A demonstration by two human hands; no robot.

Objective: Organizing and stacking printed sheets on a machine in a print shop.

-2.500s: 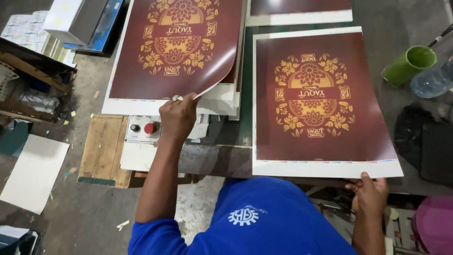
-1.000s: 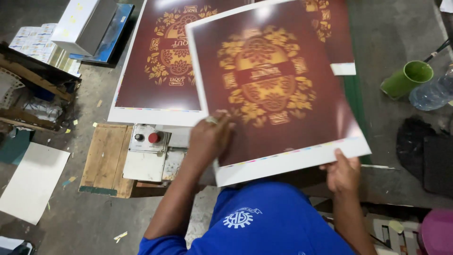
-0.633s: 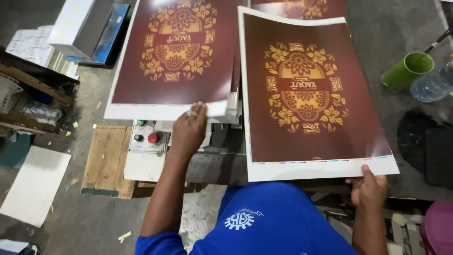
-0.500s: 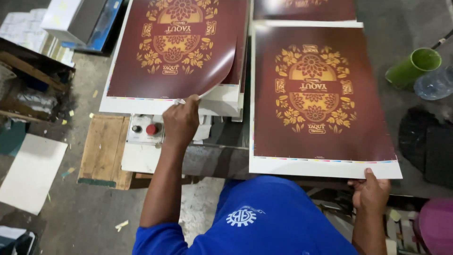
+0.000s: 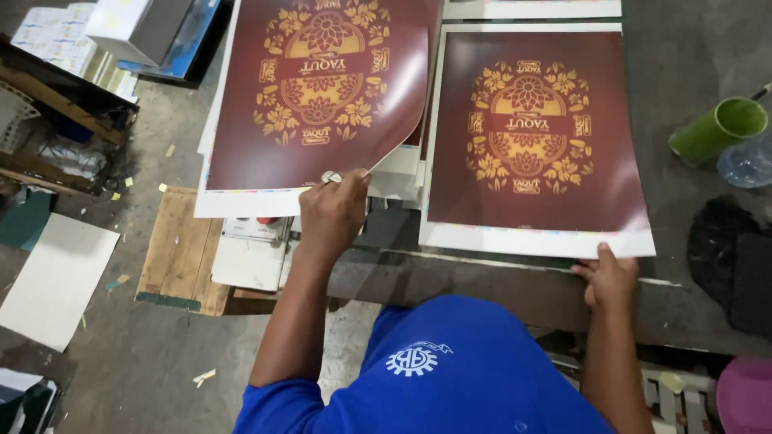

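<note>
Left sheet lifted further

The left printed sheet (image 5: 318, 96) has been curled higher by the left hand (image 5: 332, 210); the right printed sheet (image 5: 535, 137) has been laid flat.

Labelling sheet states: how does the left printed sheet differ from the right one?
The left sheet is lifted and curled at its near right corner; the right sheet lies flat. The left hand pinches the left sheet's near edge; the right hand only rests at the right sheet's near right corner. The left sheet sits atop a stack; what lies under the right sheet cannot be told. Both carry the same maroon print with a gold floral emblem and white margins.
</note>
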